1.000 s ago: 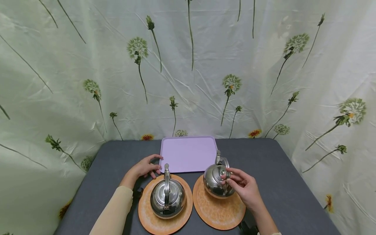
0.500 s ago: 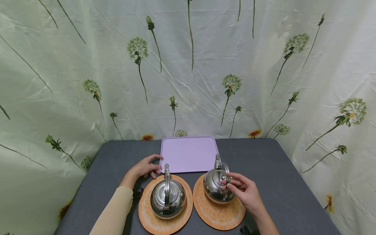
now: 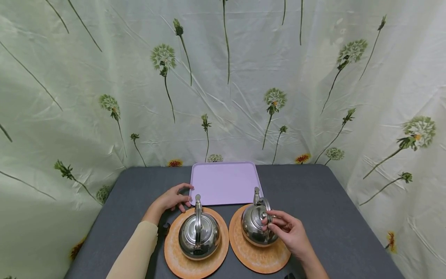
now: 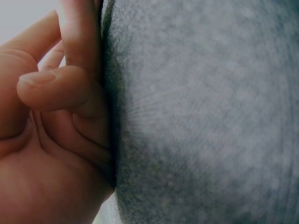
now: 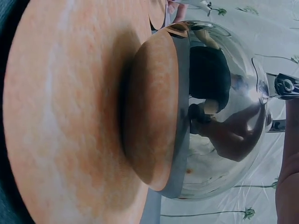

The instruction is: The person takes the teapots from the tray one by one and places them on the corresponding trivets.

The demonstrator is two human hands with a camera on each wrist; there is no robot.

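My right hand (image 3: 290,232) grips the arched handle of a shiny steel teapot (image 3: 251,232) on the right side. Its base is close over an orange round placemat (image 3: 261,263), and a dark shadow shows beneath it in the right wrist view, where the rounded body (image 5: 252,154) mirrors the surroundings. My left hand (image 3: 170,198) lies by the left edge of a lilac tray (image 3: 224,182), fingertips at its rim, fingers loosely bent. In the left wrist view that hand (image 4: 56,121) is beside a grey surface and holds nothing. A matching teapot (image 3: 189,240) stands before it.
The left teapot stands on a second orange round placemat (image 3: 170,248), side by side with the right one. A dark grey cloth (image 3: 306,193) covers the table. Behind it hangs a pale curtain (image 3: 237,116) with dandelion prints.
My right hand has brought the right teapot down and slightly towards me over its placemat. The left hand, the tray and the left teapot have stayed put.
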